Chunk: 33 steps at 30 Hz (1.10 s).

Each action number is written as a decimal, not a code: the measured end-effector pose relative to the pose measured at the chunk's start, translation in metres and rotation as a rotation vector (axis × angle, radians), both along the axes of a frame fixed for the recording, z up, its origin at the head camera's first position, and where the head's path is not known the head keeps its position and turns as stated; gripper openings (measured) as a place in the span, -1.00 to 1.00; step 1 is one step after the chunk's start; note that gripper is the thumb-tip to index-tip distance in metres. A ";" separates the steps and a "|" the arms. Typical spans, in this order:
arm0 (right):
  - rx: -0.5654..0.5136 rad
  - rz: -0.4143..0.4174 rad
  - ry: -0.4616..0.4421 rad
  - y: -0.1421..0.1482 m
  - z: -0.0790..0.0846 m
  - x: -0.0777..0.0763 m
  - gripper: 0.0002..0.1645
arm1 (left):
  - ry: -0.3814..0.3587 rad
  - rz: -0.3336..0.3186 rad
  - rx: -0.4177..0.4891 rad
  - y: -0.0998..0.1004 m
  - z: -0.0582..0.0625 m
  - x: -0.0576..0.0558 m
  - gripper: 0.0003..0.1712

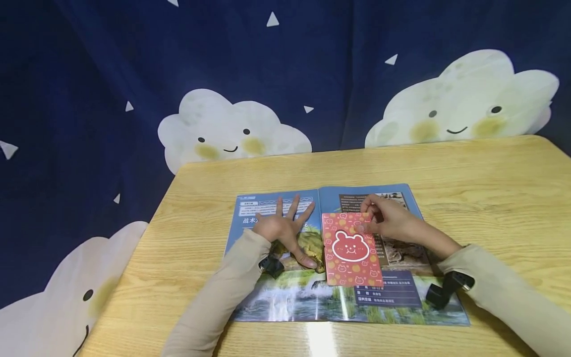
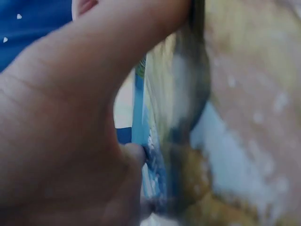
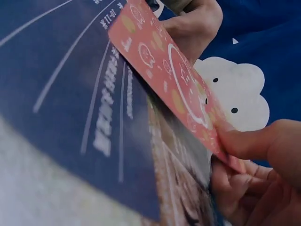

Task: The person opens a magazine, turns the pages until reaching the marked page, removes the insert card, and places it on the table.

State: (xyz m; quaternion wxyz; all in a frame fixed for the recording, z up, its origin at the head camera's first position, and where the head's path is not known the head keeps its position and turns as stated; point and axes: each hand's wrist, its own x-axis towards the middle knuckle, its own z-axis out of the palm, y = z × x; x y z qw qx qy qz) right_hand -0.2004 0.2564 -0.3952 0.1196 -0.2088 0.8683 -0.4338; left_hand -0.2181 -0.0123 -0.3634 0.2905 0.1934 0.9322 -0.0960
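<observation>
An illustrated magazine [image 1: 290, 302] lies spread across the table, showing a blue-topped picture with a waterfall and text boxes. My left hand [image 1: 281, 229] rests on its left page with fingers spread wide, the thumb close to the centre fold. My right hand [image 1: 388, 218] pinches the upper right corner of a red card-like booklet [image 1: 351, 250] with a white-outlined bear face. In the right wrist view the thumb [image 3: 254, 143] lies on top of the red booklet [image 3: 174, 75] and curled fingers sit beneath it. The booklet overlaps the right page beside the fold, its pinched end tilted up.
The wooden table [image 1: 495, 198] extends around the magazine on all sides. Behind it hangs a dark blue curtain [image 1: 339, 59] with smiling white clouds [image 1: 232, 131] and small triangles. Black wrist cameras [image 1: 272, 267] are strapped over both beige sleeves [image 1: 223, 292].
</observation>
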 end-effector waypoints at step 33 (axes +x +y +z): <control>-0.186 -0.126 -0.217 0.011 -0.002 -0.012 -0.63 | -0.030 0.052 -0.009 0.002 -0.002 0.001 0.59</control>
